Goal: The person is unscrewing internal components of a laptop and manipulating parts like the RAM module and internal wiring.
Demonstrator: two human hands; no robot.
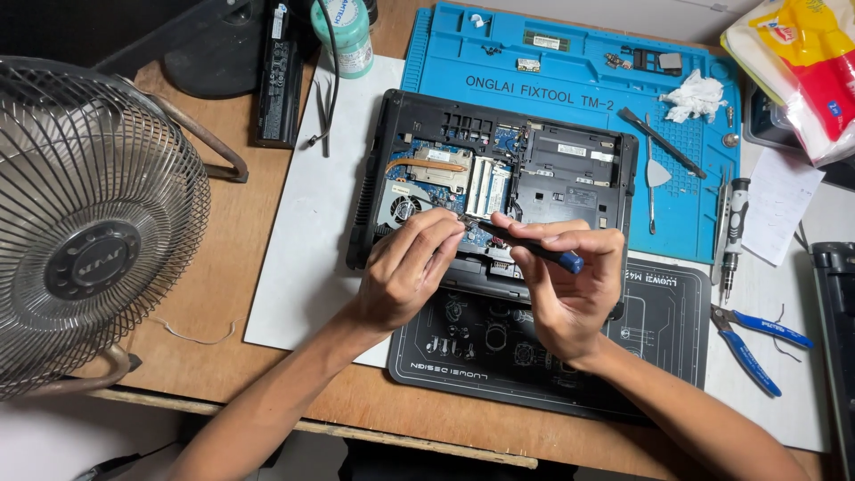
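Note:
An opened black laptop (570, 169) lies bottom up, its circuit board, fan and heat pipe exposed. My right hand (570, 285) grips a thin screwdriver with a blue end (534, 247), its tip pointing left toward the board. My left hand (410, 263) pinches its fingertips together at the screwdriver's tip, just over the laptop's lower edge near the fan. What is between the fingertips is too small to see.
A blue repair mat (534, 80) holds small parts, a crumpled tissue (695, 96) and pry tools (659, 142). A dark mat (659, 356) lies under my hands. Blue-handled pliers (757, 343) and an electric screwdriver (735, 232) lie right. A metal fan (89, 232) stands left; a laptop battery (278, 80) lies behind.

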